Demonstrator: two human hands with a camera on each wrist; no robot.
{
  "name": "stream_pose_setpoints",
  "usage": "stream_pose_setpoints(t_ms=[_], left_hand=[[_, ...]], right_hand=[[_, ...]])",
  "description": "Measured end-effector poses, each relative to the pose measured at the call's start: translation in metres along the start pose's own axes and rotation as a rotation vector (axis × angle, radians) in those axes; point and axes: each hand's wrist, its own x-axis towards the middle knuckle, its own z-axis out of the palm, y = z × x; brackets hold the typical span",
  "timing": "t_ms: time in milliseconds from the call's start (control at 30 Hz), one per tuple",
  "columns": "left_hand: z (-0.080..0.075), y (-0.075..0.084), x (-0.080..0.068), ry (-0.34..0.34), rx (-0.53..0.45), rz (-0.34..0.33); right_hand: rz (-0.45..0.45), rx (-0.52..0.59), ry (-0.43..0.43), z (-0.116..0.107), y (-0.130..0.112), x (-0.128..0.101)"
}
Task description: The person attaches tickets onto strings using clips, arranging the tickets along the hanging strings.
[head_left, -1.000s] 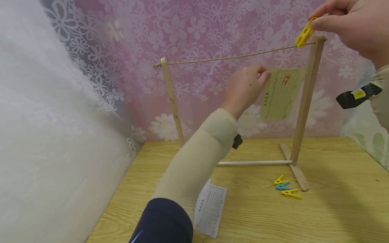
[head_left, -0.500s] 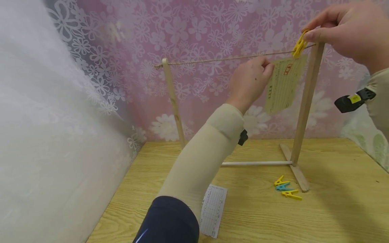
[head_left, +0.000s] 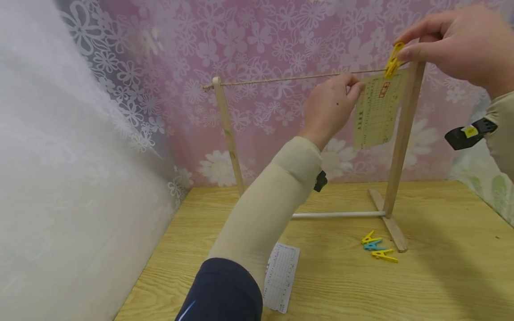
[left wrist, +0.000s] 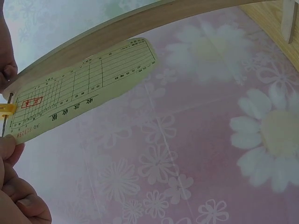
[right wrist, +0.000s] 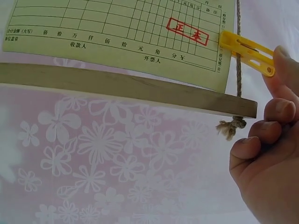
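Note:
My left hand (head_left: 331,102) pinches a corner of a yellowish receipt slip (head_left: 377,111) between thumb and forefinger. Printed lines and a red stamped box show on the slip, which hangs just below a twine line (head_left: 289,79). With thumb and forefinger, my right hand (head_left: 462,49) pinches the handle end of a yellow clothespin (head_left: 393,61). In the right wrist view the clothespin (right wrist: 247,52) straddles the twine, its tips over the slip's edge (right wrist: 223,70). The left wrist view shows the slip (left wrist: 84,88) stretching away from both hands.
A wooden post (head_left: 407,133) on a foot holds the twine's right end, another post (head_left: 229,129) its left. A white rod (head_left: 337,215) joins them low down. Two yellow clothespins and a blue clothespin (head_left: 374,245) lie on the table (head_left: 329,276), with white printed paper (head_left: 282,278) nearer me.
The right hand has come down and left with the clothespin, bringing it over the slip's top edge. The left hand has raised the slip to the twine and shifted slightly right.

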Motion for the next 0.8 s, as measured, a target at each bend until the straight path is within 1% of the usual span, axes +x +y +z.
stream_pose_setpoints(t_ms=[167, 267, 433, 533, 600, 700, 800], left_hand=[[0.001, -0.001, 0.001, -0.008, -0.007, 0.015], [0.001, -0.003, 0.000, 0.002, -0.029, 0.035], [0.002, -0.010, -0.005, 0.002, -0.087, 0.057], [0.003, -0.018, -0.010, -0.010, -0.117, 0.061], [0.002, -0.025, -0.013, -0.022, -0.139, 0.063], [0.002, -0.035, -0.019, -0.046, -0.173, 0.075], [0.000, -0.044, -0.025, -0.062, -0.211, 0.088]], right_hand=[[-0.032, -0.036, -0.002, -0.001, 0.003, -0.001], [-0.037, -0.021, 0.010, -0.001, 0.005, -0.003], [-0.016, 0.076, 0.066, -0.001, 0.011, -0.010], [-0.019, 0.154, 0.119, 0.002, 0.016, -0.017], [-0.037, 0.207, 0.148, 0.006, 0.020, -0.024], [-0.061, 0.269, 0.161, 0.011, 0.023, -0.034], [-0.079, 0.290, 0.153, 0.013, 0.024, -0.042]])
